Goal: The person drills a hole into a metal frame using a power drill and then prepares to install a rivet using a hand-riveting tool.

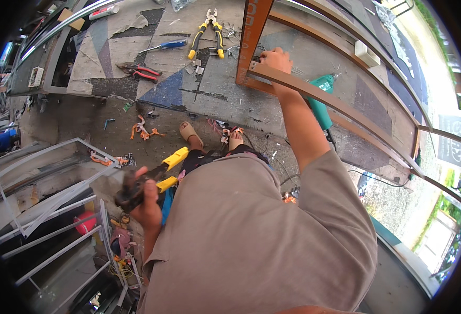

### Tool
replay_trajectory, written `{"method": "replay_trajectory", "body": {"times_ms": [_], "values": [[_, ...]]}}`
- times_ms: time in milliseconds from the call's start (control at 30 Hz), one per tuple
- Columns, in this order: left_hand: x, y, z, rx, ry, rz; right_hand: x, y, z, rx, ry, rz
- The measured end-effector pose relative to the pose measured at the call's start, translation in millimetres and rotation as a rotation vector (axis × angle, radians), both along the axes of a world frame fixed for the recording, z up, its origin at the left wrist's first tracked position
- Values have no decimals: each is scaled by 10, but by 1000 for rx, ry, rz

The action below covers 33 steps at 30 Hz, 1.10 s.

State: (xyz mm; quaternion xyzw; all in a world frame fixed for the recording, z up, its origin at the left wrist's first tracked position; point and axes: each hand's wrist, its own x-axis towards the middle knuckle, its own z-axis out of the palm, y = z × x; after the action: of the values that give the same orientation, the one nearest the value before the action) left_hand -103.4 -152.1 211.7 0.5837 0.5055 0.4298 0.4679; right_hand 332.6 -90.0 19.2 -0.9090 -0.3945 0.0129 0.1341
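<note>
My left hand [147, 206], low on the left beside my body, is closed around the dark head of a two-handled tool [175, 158]. Its yellow grips point to the right; motion blurs the head, so its exact kind is unclear. Across the bench [209, 99], my right hand [276, 59] reaches in beside the upright of a brown metal frame [293, 78]. Those fingers curl down near a small dark thing, and what they hold, if anything, is hidden. Close to my right forearm lies a green power drill [322, 99].
Yellow-and-black combination pliers [209, 34], a blue-handled screwdriver [170, 45] and red-handled pliers [141, 71] lie on the bench. A white block [366, 54] sits on the frame. Metal frames [52, 188] stand at left; scraps [144, 129] litter the floor.
</note>
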Motion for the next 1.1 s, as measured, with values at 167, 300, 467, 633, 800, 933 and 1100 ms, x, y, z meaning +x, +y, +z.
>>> {"method": "replay_trajectory", "body": {"times_ms": [167,300,467,633,800,933,1100], "values": [[117,81,-266,0,8,-165,60,-260,-16,313,63,73],[394,85,-269,-96,-40,-312,19,-672,-109,569,176,89],[724,23,-254,-39,-44,-470,-590,-1381,288,527,565,-21],[936,-8,-376,23,-99,-687,-1255,-1939,1366,733,1352,81],[1322,-120,-245,152,-229,-885,-1559,-2226,2255,1253,1232,309],[1463,-90,-86,225,-161,-1060,-1564,-2275,2320,1273,923,266],[1471,-157,-115,195,-153,-1035,-1550,-2300,2298,1285,963,245]]}}
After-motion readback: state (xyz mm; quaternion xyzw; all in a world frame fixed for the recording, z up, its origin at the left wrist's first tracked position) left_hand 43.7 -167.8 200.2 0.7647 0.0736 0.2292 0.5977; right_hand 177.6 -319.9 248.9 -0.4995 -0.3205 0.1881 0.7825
